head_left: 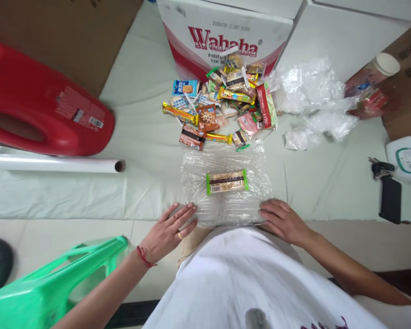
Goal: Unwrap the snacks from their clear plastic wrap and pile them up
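Left hand (176, 224) has its fingers pretty much straight, tips on the near left corner of the clear film (231, 212). Right hand (282, 220) is doing about the same at the near right corner. Can't see the thumbs, so no idea if either one is actually pinching the film. The bar (227, 181) sits on the film around the middle, neither hand touching it.

Film's near side is right at the table (150, 194) edge, belly close behind. Bare cloth both sides, out to the roll (55, 163) and the keys (380, 168); the snack pile (222, 103) crowds the far side. Backs of both hands up, forearms angled in.
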`<state>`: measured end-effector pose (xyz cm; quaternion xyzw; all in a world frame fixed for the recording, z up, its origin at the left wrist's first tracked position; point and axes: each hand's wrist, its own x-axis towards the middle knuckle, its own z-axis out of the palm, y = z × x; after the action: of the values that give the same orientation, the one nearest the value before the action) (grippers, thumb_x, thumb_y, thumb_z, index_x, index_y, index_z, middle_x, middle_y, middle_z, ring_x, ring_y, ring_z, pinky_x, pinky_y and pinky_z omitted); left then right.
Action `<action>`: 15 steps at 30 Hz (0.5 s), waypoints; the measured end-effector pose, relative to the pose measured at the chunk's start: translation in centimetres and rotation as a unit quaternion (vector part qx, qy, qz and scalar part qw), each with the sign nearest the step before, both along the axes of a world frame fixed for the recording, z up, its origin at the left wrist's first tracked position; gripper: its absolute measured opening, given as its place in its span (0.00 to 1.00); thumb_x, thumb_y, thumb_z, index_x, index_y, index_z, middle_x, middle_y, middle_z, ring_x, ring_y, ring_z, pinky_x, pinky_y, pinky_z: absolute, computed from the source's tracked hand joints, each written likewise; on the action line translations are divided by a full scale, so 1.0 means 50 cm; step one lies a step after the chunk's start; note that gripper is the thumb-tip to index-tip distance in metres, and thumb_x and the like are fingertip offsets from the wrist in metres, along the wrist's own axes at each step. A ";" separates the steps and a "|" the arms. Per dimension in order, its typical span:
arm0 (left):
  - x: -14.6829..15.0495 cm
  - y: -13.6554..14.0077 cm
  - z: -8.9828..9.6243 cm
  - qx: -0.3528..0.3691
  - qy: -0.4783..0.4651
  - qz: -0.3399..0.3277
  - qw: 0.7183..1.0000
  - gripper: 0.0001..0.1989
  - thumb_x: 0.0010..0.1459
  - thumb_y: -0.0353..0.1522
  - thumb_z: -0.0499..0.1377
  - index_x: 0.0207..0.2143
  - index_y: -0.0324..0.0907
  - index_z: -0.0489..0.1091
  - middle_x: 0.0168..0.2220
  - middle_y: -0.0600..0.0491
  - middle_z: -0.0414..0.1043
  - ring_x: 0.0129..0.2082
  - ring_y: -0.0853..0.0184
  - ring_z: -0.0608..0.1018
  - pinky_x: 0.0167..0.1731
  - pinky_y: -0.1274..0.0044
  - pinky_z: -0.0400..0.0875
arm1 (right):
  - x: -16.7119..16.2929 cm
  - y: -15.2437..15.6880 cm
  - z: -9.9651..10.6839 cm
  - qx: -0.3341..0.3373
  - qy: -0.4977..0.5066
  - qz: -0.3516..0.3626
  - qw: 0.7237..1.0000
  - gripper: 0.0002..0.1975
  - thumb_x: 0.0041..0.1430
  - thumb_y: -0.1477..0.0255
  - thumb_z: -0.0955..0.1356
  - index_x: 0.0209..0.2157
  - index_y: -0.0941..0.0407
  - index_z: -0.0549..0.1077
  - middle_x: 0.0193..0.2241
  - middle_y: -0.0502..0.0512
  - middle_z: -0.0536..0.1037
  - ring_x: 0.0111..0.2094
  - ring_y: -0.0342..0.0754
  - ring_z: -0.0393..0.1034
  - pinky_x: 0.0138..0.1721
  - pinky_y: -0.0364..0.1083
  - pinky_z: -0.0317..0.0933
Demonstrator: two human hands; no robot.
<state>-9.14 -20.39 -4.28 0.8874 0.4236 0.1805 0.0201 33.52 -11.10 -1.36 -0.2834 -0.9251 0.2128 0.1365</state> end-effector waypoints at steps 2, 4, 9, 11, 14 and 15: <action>0.003 0.004 -0.004 -0.004 -0.029 0.017 0.999 0.14 0.66 0.23 0.58 0.50 0.47 0.72 0.60 0.45 0.77 0.66 0.59 0.74 0.69 0.58 0.63 | -0.003 0.004 -0.012 -0.011 0.050 -0.019 0.999 0.17 0.70 0.74 0.66 0.57 0.48 0.74 0.52 0.60 0.81 0.53 0.56 0.75 0.54 0.62 0.72; 0.009 0.013 0.007 -0.031 -0.077 0.034 0.996 0.11 0.67 0.24 0.57 0.47 0.46 0.72 0.58 0.46 0.78 0.64 0.60 0.76 0.69 0.59 0.64 | -0.010 0.018 -0.006 -0.030 0.084 -0.026 0.996 0.15 0.70 0.74 0.65 0.54 0.48 0.76 0.49 0.58 0.82 0.49 0.54 0.76 0.50 0.59 0.73; 0.016 0.047 0.058 -0.141 -0.195 0.085 0.967 0.09 0.70 0.28 0.54 0.45 0.45 0.74 0.52 0.48 0.82 0.55 0.64 0.81 0.63 0.66 0.71 | -0.032 0.085 0.059 -0.117 0.092 -0.051 0.988 0.10 0.72 0.70 0.65 0.47 0.51 0.78 0.33 0.54 0.82 0.34 0.49 0.74 0.39 0.50 0.71; 0.011 0.064 0.075 -0.189 -0.235 0.122 0.946 0.09 0.70 0.31 0.54 0.43 0.44 0.75 0.47 0.49 0.83 0.49 0.64 0.83 0.54 0.71 0.76 | -0.041 0.121 0.089 -0.157 0.085 -0.075 0.981 0.10 0.73 0.67 0.65 0.45 0.52 0.79 0.31 0.53 0.80 0.32 0.48 0.73 0.37 0.47 0.69; 0.002 0.094 0.093 -0.254 -0.260 0.211 0.907 0.14 0.70 0.39 0.54 0.38 0.43 0.75 0.37 0.51 0.82 0.34 0.67 0.82 0.36 0.77 0.75 | -0.059 0.179 0.118 -0.201 0.080 -0.116 0.969 0.12 0.71 0.62 0.67 0.42 0.53 0.80 0.33 0.54 0.81 0.33 0.47 0.74 0.37 0.45 0.66; 0.001 0.106 0.097 -0.272 -0.259 0.246 0.894 0.16 0.70 0.41 0.54 0.36 0.43 0.75 0.33 0.53 0.81 0.29 0.68 0.79 0.32 0.77 0.72 | -0.066 0.199 0.122 -0.212 0.079 -0.130 0.965 0.13 0.70 0.60 0.68 0.41 0.54 0.80 0.33 0.53 0.80 0.32 0.46 0.73 0.36 0.44 0.65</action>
<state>-9.10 -15.08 0.57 0.6365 0.6410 0.2807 0.3243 30.20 -1.16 4.76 -0.4056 -0.8005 0.4063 0.1722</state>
